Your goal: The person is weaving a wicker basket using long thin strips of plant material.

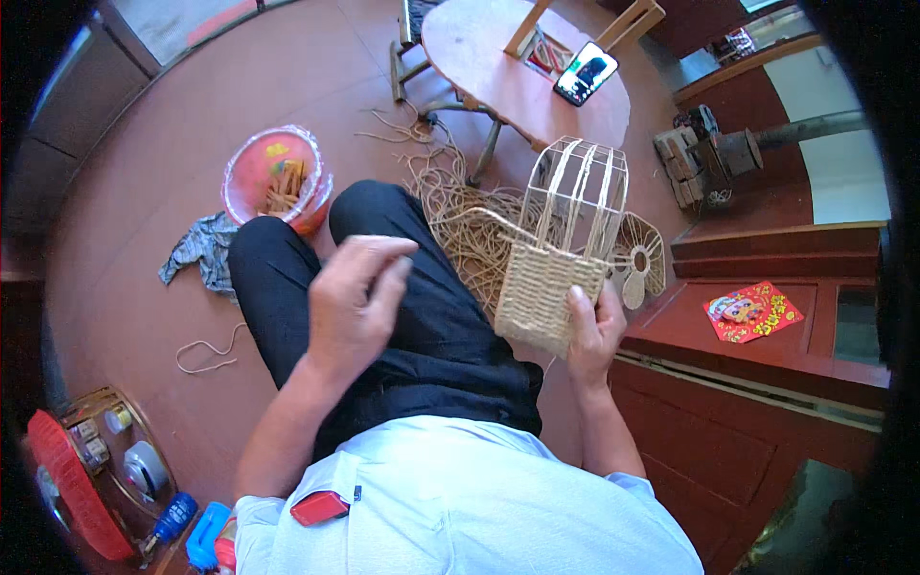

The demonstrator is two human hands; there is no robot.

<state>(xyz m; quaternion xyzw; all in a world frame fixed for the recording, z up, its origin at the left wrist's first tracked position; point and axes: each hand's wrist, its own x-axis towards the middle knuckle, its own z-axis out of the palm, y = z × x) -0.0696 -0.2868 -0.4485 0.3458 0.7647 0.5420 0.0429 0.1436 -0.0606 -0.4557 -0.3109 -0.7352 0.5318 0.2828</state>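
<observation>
My right hand (594, 331) grips the lower edge of a half-woven wicker basket (556, 278), whose bare upright ribs (580, 187) rise above the woven part. A thin cane strand (479, 216) runs from the basket toward my left hand (353, 302), which is raised over my dark-trousered lap with its fingers pinched together; I cannot tell for sure that the strand is in it. A loose heap of cane strands (460, 216) lies on the floor beyond my knee.
A small round wooden table (498, 72) with a phone (585, 75) stands ahead. A pink plastic tub (273, 177) of sticks and a grey rag (201, 249) lie left. A woven disc (640, 254) lies right, by a red wooden step (767, 355). Tools and tape sit lower left.
</observation>
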